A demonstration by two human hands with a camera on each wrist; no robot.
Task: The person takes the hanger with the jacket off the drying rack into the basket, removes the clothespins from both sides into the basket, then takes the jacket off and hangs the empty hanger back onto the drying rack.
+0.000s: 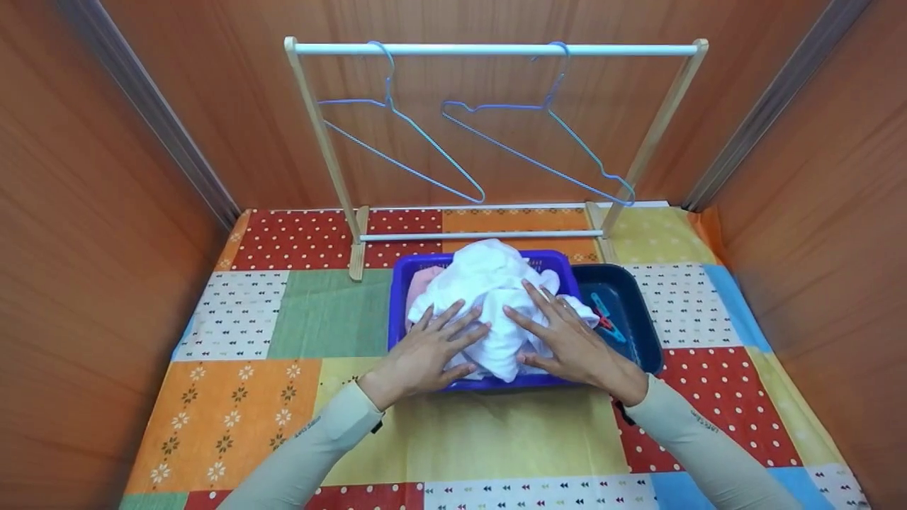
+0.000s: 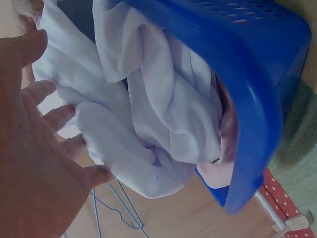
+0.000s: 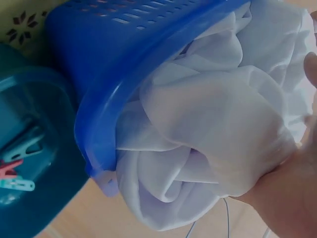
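A bunched white cloth point(image 1: 485, 265) is heaped in a blue-purple plastic basket point(image 1: 398, 319) and bulges above its rim. My left hand point(image 1: 429, 350) rests on the near left of the heap with its fingers spread. On the right side, my right hand point(image 1: 570, 343) lies on the same cloth, fingers also spread apart. In the left wrist view the left fingertips touch the white folds point(image 2: 99, 124). The right wrist view shows the right hand point(image 3: 292, 178) against the cloth, most of its fingers out of view. A piece of pink cloth point(image 1: 419, 289) shows at the basket's left.
A dark teal tub point(image 1: 641, 304) with several clothes pegs point(image 1: 613, 329) stands right of the basket. Behind is a wooden rack with a white top bar point(image 1: 489, 49). From it hang a left hanger point(image 1: 432, 145) and a right hanger point(image 1: 577, 142). A patchwork cloth point(image 1: 340, 319) covers the table.
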